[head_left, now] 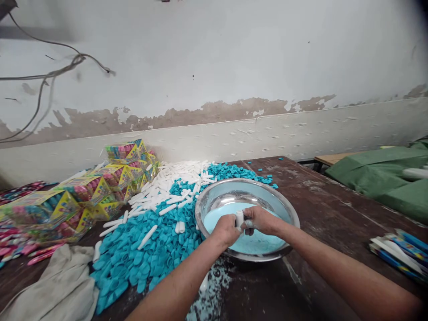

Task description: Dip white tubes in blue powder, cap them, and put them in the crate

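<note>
My left hand (226, 229) is closed around a short white plastic tube (239, 216), upright over the metal bowl (293, 211). Right beside it, my right hand (262, 220) has its fingers curled against the tube's side, with pale residue on them. Whether those fingers hold anything else is hidden. Pale blue liquid or fine powder (259, 243) covers the bottom of the bowl. Teal plastic caps (143, 254) lie heaped to the left of the bowl, and white tubes (150, 196) are piled behind and among them.
Clear packs with yellow labels (90, 189) are stacked at the left on the dark table (334, 249). A grey cloth (55, 285) lies at the front left. Folded printed cartons (401, 252) are at the right edge, near a green cover (377, 174).
</note>
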Action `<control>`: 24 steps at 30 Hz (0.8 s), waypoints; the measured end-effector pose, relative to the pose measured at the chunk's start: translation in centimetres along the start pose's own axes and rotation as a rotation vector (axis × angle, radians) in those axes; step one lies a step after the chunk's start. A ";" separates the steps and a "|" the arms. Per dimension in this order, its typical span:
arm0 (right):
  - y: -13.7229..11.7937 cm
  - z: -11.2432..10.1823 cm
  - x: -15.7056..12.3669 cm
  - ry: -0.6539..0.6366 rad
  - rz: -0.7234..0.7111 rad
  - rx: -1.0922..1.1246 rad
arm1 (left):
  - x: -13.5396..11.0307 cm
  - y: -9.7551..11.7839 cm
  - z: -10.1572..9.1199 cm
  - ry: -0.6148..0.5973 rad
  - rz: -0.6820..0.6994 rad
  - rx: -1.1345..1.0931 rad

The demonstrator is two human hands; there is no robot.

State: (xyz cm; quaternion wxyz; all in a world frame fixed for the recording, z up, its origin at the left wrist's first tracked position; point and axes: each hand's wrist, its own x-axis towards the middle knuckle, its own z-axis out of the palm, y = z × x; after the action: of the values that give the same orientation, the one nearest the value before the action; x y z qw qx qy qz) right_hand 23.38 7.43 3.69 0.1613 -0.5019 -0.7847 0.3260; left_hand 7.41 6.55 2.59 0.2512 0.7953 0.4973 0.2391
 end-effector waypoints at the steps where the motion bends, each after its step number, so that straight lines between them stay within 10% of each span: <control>1: 0.1 0.0 -0.3 0.034 0.017 -0.029 | 0.4 -0.1 0.1 0.001 -0.004 0.016; 5: 0.3 0.3 -1.3 0.188 0.027 -0.171 | 0.8 -0.6 0.1 0.064 -0.030 0.080; 13: -0.5 0.5 -1.7 0.101 -0.130 -0.629 | 0.6 -1.5 -0.3 0.036 0.011 0.065; 19: -1.1 0.2 -0.8 0.171 0.019 -0.751 | -2.8 -1.4 -3.3 0.068 0.163 -0.094; 24: -1.3 1.0 -0.2 0.160 -0.122 -0.797 | -5.8 -1.3 -4.9 0.125 0.189 -0.298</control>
State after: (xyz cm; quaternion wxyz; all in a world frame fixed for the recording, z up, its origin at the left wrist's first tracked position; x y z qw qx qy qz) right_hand 22.04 6.54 3.86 0.0341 -0.5015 -0.8628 -0.0537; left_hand 1.22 2.54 4.70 0.3115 0.7761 0.3940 0.3814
